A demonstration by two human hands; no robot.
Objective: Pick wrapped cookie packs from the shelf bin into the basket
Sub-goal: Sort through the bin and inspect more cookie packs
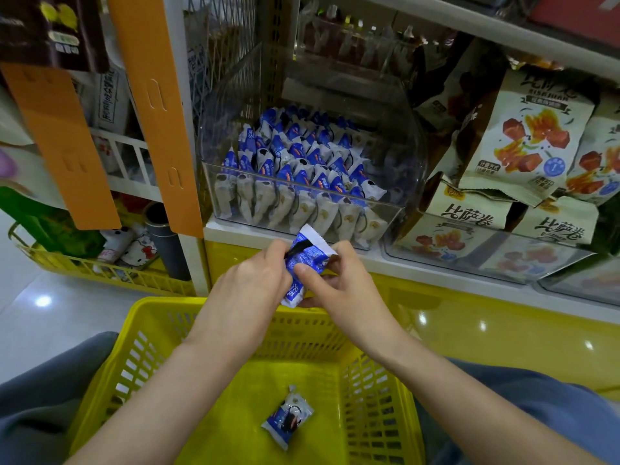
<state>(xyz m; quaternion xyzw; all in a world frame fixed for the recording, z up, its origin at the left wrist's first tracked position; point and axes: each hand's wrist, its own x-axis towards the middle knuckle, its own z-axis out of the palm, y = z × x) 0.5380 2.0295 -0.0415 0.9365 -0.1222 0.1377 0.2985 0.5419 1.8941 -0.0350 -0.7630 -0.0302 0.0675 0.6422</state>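
I hold one pack (pixel 303 263) with both hands, left (pixel 255 280) and right (pixel 339 283) fingers pinching it, above the basket (pixel 161 330) rim, ready to drop it beside the pack inside (pixel 287 416).

Reaches forward with both bare forearms, converging at the middle, hands close together. Grips a blue-and-white cookie pack (pixel 307 260) with the left hand (pixel 255 280), back up, fingers curled over its left side. Pinches the same pack from the right with the right hand (pixel 339 285), thumb laid across its front.
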